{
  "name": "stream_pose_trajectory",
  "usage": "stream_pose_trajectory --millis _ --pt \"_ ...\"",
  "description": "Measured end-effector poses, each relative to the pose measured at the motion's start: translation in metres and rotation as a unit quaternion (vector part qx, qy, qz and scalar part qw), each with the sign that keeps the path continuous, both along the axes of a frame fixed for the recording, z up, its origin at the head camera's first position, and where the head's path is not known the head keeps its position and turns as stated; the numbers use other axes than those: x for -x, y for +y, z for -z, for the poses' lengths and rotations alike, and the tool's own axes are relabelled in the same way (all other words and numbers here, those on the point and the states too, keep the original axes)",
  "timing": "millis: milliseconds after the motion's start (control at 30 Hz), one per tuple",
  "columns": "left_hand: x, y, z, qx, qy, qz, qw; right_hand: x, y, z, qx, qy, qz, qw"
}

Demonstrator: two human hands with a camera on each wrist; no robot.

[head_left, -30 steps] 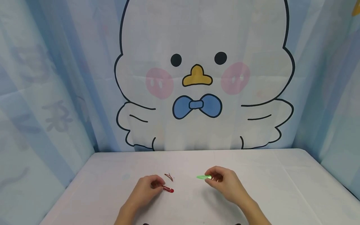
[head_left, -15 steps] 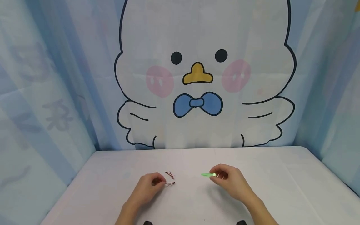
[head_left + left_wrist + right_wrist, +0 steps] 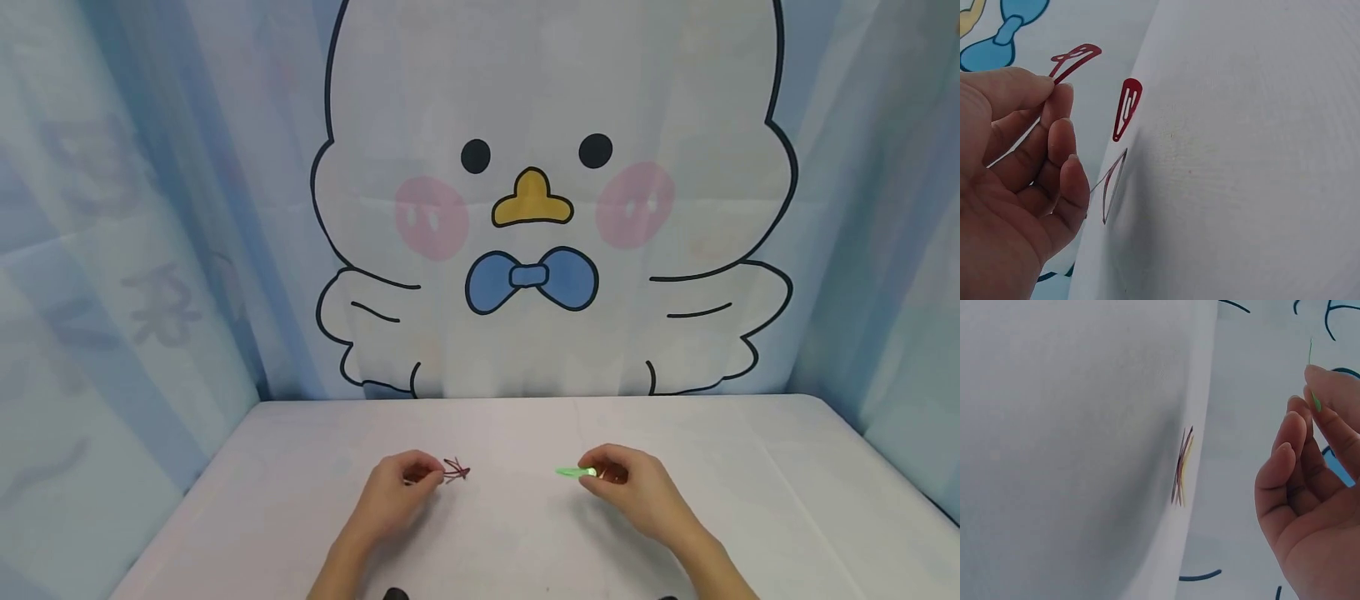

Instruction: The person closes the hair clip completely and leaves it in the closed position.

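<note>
My left hand [image 3: 396,493] pinches a red snap hair clip [image 3: 1093,50] by one end between thumb and index finger, raised off the table. In the left wrist view, a second red snap clip [image 3: 1132,84] lies flat on the cloth past the fingertips. Nearer stands another thin clip [image 3: 1107,181] with its parts spread apart. From the head, the held clip overlaps those behind it. My right hand [image 3: 636,496] pinches a green snap clip [image 3: 573,472] above the table, its free end pointing left. Thumb and fingers cover its other end.
A white cloth-covered table [image 3: 510,542] spreads under both hands. In the right wrist view, a bunch of thin dark red and yellow strips [image 3: 1180,465] lies near its edge. A printed curtain [image 3: 525,350] hangs behind and at both sides.
The left hand has moved slightly away from me, bringing its red clip in front of the clip behind, and turned it more edge-on. The right hand has shifted right with the green clip.
</note>
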State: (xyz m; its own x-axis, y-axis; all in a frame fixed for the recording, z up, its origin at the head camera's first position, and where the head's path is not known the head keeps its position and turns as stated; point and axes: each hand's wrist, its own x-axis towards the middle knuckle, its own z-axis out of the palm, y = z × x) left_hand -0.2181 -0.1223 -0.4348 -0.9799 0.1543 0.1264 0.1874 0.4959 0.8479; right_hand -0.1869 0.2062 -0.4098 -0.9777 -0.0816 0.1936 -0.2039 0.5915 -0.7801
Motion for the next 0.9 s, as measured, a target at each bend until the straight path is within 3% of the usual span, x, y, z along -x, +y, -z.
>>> stream_pose_trajectory --millis 400,900 --pt "-0.001 0.001 -0.009 -0.095 -0.026 0.004 0.9951 0.003 0.016 0.006 -0.048 -0.009 0.006 0.9988" --pt "-0.003 0.009 -0.014 -0.133 -0.038 0.035 0.9898 0.005 0.036 0.011 -0.078 -0.033 -0.001 0.9964"
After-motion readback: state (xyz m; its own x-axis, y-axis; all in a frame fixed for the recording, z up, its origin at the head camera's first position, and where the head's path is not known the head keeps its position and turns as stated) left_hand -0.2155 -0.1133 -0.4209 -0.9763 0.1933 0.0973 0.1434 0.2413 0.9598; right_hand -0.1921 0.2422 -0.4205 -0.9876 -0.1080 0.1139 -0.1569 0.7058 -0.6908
